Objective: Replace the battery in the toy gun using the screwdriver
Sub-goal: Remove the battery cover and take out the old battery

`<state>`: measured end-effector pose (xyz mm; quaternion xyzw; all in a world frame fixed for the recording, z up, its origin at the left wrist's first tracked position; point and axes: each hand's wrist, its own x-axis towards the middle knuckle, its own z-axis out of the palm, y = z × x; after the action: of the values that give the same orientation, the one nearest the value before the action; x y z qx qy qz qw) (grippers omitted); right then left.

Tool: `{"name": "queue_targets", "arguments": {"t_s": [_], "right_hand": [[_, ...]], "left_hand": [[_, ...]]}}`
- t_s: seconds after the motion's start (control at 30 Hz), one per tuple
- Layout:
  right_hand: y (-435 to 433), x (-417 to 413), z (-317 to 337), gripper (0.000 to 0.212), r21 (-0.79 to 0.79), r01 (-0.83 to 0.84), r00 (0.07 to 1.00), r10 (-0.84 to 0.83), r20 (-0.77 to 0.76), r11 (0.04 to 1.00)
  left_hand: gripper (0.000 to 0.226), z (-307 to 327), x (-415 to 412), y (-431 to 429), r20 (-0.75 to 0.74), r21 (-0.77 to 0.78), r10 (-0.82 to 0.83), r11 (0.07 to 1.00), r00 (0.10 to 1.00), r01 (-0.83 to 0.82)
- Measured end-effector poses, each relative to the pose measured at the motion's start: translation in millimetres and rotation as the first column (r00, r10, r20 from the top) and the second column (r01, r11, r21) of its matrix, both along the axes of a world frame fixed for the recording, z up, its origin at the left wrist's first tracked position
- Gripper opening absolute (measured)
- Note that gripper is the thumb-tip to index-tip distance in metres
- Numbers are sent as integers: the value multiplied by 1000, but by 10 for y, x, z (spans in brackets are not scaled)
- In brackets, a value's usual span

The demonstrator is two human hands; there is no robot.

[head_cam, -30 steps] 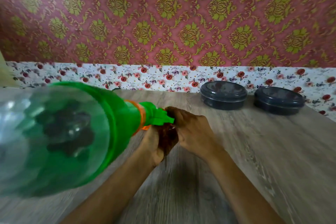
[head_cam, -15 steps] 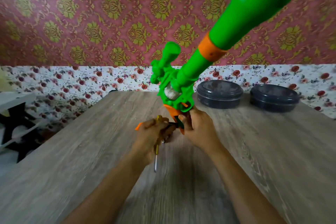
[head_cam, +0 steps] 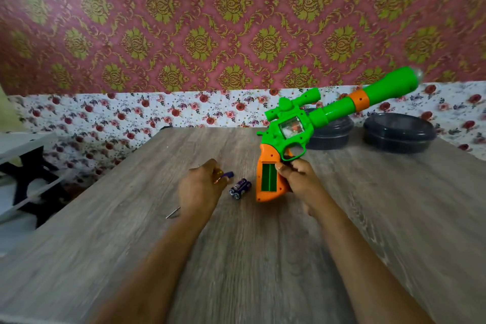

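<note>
My right hand (head_cam: 298, 179) grips the orange handle of the green toy gun (head_cam: 294, 130), holding it upright with the barrel slanting up to the right. The battery bay in the handle (head_cam: 268, 177) stands open and shows green inside. Two purple batteries (head_cam: 239, 187) lie on the wooden table (head_cam: 263, 258) between my hands. My left hand (head_cam: 201, 189) is closed around the screwdriver; its amber handle end (head_cam: 218, 176) sticks out by my fingers and its metal tip (head_cam: 172, 213) pokes out below my wrist. A small purple piece (head_cam: 228, 174) lies beside my fingers.
Two dark round lidded containers (head_cam: 398, 133) stand at the table's far right, one partly behind the gun (head_cam: 332, 137). A floral wall strip (head_cam: 184, 110) runs behind the table. A white shelf (head_cam: 23, 144) sits off the table's left edge.
The gun has swung from pointing at the camera, through steeply upward, down to a lower slant to the right. My hands have separated, and the two batteries now lie on the table.
</note>
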<state>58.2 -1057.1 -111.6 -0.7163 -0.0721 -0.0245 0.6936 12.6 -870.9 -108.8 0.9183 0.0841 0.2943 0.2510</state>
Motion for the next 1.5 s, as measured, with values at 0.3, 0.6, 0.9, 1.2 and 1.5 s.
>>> {"name": "queue_targets", "arguments": {"t_s": [0.3, 0.6, 0.9, 1.2, 1.5], "right_hand": [[-21, -21, 10, 15, 91, -65, 996, 70, -48, 994], [27, -18, 11, 17, 101, -102, 992, 109, -66, 990], [24, 0, -30, 7, 134, -97, 991, 108, -82, 986], [23, -21, -40, 12, 130, -139, 987, 148, -64, 982], [31, -15, -37, 12, 153, -128, 983, 146, -109, 980]], "left_hand": [[21, -87, 65, 14, -144, 138, -22, 990, 989, 42], [24, 184, -6, 201, 341, -268, -53, 951, 939, 151], [12, 177, 18, 585, 452, -420, 253, 907, 855, -46], [20, -112, 89, 790, -120, -164, 354, 914, 927, -371], [22, -43, 47, 746, -116, 9, 369, 929, 922, -371]]}}
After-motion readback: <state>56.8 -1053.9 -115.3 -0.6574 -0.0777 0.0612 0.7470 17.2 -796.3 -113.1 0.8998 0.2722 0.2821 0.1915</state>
